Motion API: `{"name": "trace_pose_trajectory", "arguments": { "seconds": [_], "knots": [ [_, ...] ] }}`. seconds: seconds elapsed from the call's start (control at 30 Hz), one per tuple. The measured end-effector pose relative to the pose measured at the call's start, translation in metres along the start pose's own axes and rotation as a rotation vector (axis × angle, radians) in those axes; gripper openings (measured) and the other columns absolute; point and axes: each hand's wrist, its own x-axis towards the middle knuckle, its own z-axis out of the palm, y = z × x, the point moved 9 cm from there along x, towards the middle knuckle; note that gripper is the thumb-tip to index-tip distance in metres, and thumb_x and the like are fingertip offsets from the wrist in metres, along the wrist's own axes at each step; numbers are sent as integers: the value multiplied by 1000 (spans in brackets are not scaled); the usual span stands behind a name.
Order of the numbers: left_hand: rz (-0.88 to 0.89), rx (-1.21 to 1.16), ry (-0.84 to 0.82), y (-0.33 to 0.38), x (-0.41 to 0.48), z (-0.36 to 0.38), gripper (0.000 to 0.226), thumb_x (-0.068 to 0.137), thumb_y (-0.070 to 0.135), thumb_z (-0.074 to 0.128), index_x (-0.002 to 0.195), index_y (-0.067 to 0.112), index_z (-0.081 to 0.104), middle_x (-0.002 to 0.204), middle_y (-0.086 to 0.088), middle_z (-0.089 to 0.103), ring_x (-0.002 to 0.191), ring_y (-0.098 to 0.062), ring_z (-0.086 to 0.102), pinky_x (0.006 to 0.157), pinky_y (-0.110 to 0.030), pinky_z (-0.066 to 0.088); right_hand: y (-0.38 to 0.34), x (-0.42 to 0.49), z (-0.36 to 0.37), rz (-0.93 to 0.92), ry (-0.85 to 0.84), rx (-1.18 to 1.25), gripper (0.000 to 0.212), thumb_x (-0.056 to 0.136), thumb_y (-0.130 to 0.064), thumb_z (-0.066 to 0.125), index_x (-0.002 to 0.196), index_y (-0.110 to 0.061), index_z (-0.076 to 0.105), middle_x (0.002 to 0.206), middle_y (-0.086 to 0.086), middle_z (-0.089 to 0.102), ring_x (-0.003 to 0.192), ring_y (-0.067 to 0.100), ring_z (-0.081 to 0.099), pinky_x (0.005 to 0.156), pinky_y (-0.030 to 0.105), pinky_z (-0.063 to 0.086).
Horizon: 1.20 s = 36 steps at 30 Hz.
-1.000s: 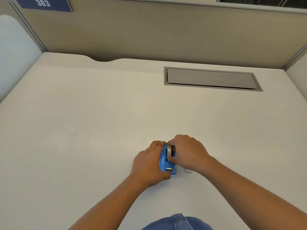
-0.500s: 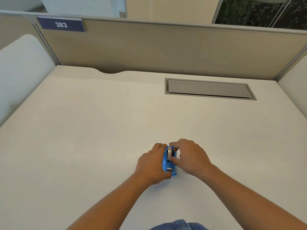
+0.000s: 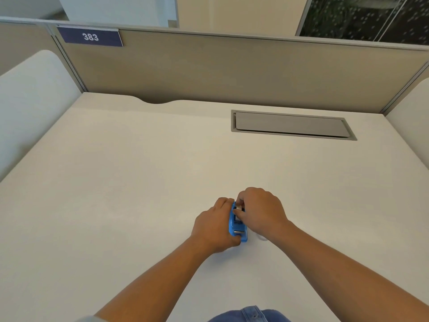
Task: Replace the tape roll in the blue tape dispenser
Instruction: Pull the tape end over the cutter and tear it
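Note:
The small blue tape dispenser [image 3: 239, 231] stands on the white desk [image 3: 139, 182], its cutter end towards me. My left hand [image 3: 214, 225] wraps around its left side and holds it down. My right hand [image 3: 260, 211] reaches over the dispenser's far end, thumb and fingers pinched on the tape roll [image 3: 238, 207] that sits in the dispenser's cradle. Only a pale sliver of the roll shows between the fingers. Just right of the dispenser, half hidden under my right wrist, a pale ring-like thing [image 3: 261, 238] lies on the desk.
A grey cable hatch [image 3: 292, 125] is set into the desk at the back right. Beige partition walls [image 3: 232, 70] close the desk at the back, with white side panels left and right. A number plate reading 383 [image 3: 90, 37] hangs at the top left.
The view has tilted up and pulled back. My right hand's fingers have closed from a flatter reach onto the tape roll at the dispenser's far end. My left hand keeps its hold.

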Motion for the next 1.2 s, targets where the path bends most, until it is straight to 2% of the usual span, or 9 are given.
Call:
{"name": "trace_pose_trajectory", "arguments": {
  "seconds": [0.23, 0.4, 0.57, 0.8, 1.0, 1.2],
  "knots": [
    [3, 17, 7, 0, 0, 1, 82, 58, 48, 78, 127, 28, 39, 130, 11, 47, 85, -15, 61, 71, -31, 54, -4, 2, 0, -7, -19, -81, 15, 87, -24, 56, 82, -22, 69, 82, -3, 68, 70, 20, 64, 62, 34, 53],
    [-3, 17, 10, -1, 1, 1, 82, 57, 47, 79, 126, 27, 40, 127, 9, 49, 86, -16, 61, 73, -32, 56, -3, 0, 3, -43, -22, -103, 15, 91, -22, 53, 86, -21, 67, 85, -3, 65, 70, 20, 62, 61, 33, 50],
    [3, 11, 17, 0, 1, 1, 84, 58, 48, 79, 129, 26, 40, 128, 9, 49, 89, -16, 61, 74, -31, 55, 4, -4, 5, -22, -22, -12, 19, 97, -28, 48, 92, -22, 65, 92, -3, 64, 77, 19, 61, 66, 32, 49],
    [27, 42, 41, -2, -1, -3, 87, 61, 54, 75, 135, 26, 39, 133, 11, 50, 95, -15, 61, 78, -31, 53, 8, -14, 9, -10, -33, 47, 19, 97, -27, 47, 88, -23, 63, 91, -4, 64, 77, 18, 59, 63, 29, 44],
    [86, 163, 25, 3, 0, -2, 81, 62, 47, 76, 130, 21, 41, 127, 5, 50, 84, -19, 61, 69, -33, 54, 10, -28, 9, -1, 9, 93, 18, 95, -27, 49, 82, -25, 62, 88, -8, 63, 73, 16, 58, 59, 29, 42],
    [88, 195, 44, 2, 1, -3, 81, 62, 44, 77, 131, 20, 42, 127, 5, 52, 83, -20, 62, 66, -32, 51, 8, -49, 16, -10, 68, 117, 19, 95, -29, 49, 79, -25, 59, 82, -8, 61, 68, 14, 55, 54, 25, 39]
  ]
}}
